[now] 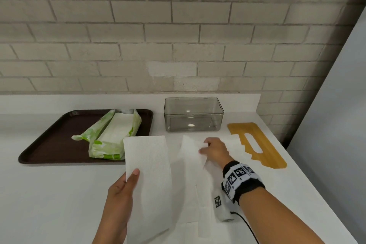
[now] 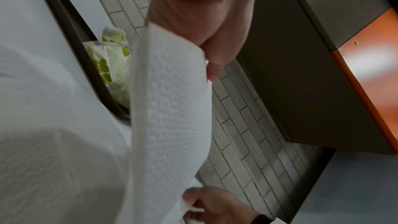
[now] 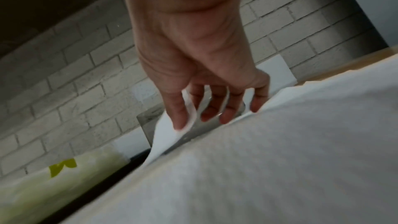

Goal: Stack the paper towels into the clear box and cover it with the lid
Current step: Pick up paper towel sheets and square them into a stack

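Note:
My left hand (image 1: 122, 194) holds a folded white paper towel (image 1: 148, 174) upright above the counter, thumb on its front; the same towel (image 2: 172, 108) fills the left wrist view. My right hand (image 1: 213, 149) pinches the edge of another paper towel (image 1: 191, 150) lying on the counter, and that pinched edge (image 3: 172, 134) shows between thumb and fingers (image 3: 180, 118). More towels (image 1: 235, 144) lie to the right, partly over the yellow lid (image 1: 257, 144). The clear box (image 1: 193, 114) stands empty at the back, near the wall.
A dark brown tray (image 1: 49, 140) on the left carries an opened green-and-white towel package (image 1: 112, 134). The white counter (image 1: 49, 204) ends at a brick wall behind and at an edge on the right. A cable (image 1: 247, 226) trails from my right wrist.

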The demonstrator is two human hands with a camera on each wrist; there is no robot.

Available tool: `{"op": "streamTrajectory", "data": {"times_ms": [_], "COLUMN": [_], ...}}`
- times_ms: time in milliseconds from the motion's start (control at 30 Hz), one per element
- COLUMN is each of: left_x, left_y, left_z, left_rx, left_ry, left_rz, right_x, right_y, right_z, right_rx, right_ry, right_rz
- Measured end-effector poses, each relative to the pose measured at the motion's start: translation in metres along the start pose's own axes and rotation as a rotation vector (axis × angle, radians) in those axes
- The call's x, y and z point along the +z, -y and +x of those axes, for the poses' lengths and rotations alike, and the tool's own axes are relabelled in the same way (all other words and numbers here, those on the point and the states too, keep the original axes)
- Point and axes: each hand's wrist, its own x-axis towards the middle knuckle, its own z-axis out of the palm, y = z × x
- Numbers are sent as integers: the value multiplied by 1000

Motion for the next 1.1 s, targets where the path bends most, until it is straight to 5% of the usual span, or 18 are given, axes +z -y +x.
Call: {"op": "streamTrajectory", "data": {"times_ms": [167,300,367,533,633,800,933,1100], "left_x": [3,20,32,60,66,67,52,36], "left_y": [2,0,-3,-6,-4,9,13,13], "left_z": [0,2,0,-5,-7,-6,-2,1], "left_rx": [-52,-72,-79,-168,-262,-220,-195,-172], "left_ry": [23,67,113,182,257,342,306,267], "left_rz": [-82,-119,-147,-216,-268,-140,-132,-155], "right_x": [-52,-89,-87,-32,-11,-13,-53,-81], "right_y": [42,70,78,69,53,36,-5,-58], "right_z": [-50,-97,-106,-95,-94,-91,-64,-42], "right_rx": [-263,-470,-502,-534,-502,-386,-105,283], "right_ry": [145,295,253,-262,-367,-234,-142,-6], "right_rz": [836,1092,1030,365,89,118,251,-152]}}
